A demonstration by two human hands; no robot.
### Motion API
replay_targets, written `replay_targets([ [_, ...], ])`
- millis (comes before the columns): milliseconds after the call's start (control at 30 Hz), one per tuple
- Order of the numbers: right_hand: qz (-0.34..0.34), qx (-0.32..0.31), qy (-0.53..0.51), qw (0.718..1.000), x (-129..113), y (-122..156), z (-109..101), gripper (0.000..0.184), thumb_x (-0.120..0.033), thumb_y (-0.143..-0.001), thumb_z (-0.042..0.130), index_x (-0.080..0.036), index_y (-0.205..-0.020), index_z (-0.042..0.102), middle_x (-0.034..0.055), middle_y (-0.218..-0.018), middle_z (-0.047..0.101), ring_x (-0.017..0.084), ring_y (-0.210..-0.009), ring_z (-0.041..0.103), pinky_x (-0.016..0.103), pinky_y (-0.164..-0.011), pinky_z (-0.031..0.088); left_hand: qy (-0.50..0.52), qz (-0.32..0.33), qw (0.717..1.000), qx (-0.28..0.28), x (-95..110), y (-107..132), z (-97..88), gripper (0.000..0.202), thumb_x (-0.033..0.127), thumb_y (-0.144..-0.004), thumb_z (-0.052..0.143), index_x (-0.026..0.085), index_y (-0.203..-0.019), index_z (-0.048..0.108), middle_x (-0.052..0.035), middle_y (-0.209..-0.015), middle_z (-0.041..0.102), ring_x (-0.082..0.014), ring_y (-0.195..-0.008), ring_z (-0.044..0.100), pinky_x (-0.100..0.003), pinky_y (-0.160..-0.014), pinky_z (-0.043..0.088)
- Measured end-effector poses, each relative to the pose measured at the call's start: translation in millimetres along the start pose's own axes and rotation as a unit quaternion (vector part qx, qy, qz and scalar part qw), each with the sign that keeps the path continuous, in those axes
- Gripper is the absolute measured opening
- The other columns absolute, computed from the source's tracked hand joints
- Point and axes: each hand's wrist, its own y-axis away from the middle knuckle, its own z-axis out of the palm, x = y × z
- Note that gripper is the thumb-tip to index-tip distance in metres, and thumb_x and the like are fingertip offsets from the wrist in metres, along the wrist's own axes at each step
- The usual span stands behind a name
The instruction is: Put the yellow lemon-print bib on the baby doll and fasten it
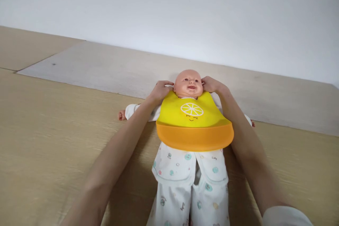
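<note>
A baby doll [189,77] lies on its back with its arms spread, dressed in a white patterned outfit [174,166]. Over its chest is a yellow bib [172,107] with a lemon print and an orange catch pocket [194,137] at the bottom. My left hand [160,90] is closed at the bib's upper corner, beside the doll's head and neck. On the opposite side of the neck, my right hand [211,84] is closed at the other upper corner. Several fingertips of both hands, and the bib's neck ends, are hidden behind the head and bib.
The doll rests on a light wooden surface [53,127]. A paler board [106,65] runs behind its head, up to a white wall [169,14]. The doll's small hands [122,114] stick out on both sides, beyond my forearms.
</note>
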Motion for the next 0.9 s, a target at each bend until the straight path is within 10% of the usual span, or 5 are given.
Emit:
replay_targets([
  [233, 0.097, -0.003, -0.211, 0.973, -15.5, 65.4, -9.0, 0.042, -0.02, -0.08, 0.057, -0.015, -0.121, 0.062, -0.004, -0.055, 0.043, 0.004, -0.043, 0.034, 0.018, -0.043, 0.024, 0.012, -0.013, 1.0, 0.007, 10.8, 19.0, -11.0, 0.029, 0.031, -0.072, 0.065, 0.013, -0.093, 0.072, 0.0027, -0.054, 0.05, -0.0105, -0.049, 0.044, -0.023, -0.048, 0.031],
  [467, 0.05, 0.005, -0.337, 0.94, -12.9, 114.5, 11.7, 0.038, -0.042, -0.074, 0.069, -0.014, -0.101, 0.067, -0.0019, -0.068, 0.055, 0.002, -0.049, 0.039, 0.016, -0.043, 0.025, 0.073, -0.006, 0.996, -0.042, 17.9, 67.4, -22.8, 0.033, 0.043, -0.069, 0.071, 0.013, -0.082, 0.071, 0.003, -0.054, 0.047, -0.009, -0.049, 0.04, -0.023, -0.046, 0.026],
  [767, 0.09, 0.064, -0.543, 0.832, -0.2, 138.0, 47.8, 0.045, -0.042, -0.057, 0.081, -0.015, -0.089, 0.064, 0.0011, -0.079, 0.065, 0.007, -0.061, 0.055, 0.018, -0.054, 0.041, 0.183, -0.033, 0.981, 0.047, -2.4, 96.2, -21.3, 0.038, 0.036, -0.061, 0.074, 0.016, -0.092, 0.067, 0.0023, -0.064, 0.059, -0.0091, -0.055, 0.05, -0.02, -0.049, 0.031],
  [900, 0.095, 0.071, -0.483, 0.867, -4.5, 152.9, 50.0, 0.052, -0.054, -0.063, 0.076, -0.017, -0.097, 0.063, -0.0024, -0.068, 0.058, 0.006, -0.051, 0.046, 0.017, -0.045, 0.031, 0.195, -0.02, 0.974, 0.111, -18.3, 103.9, -17.3, 0.035, 0.037, -0.066, 0.067, 0.019, -0.095, 0.062, 0.0036, -0.06, 0.057, -0.0109, -0.053, 0.052, -0.02, -0.049, 0.036],
])
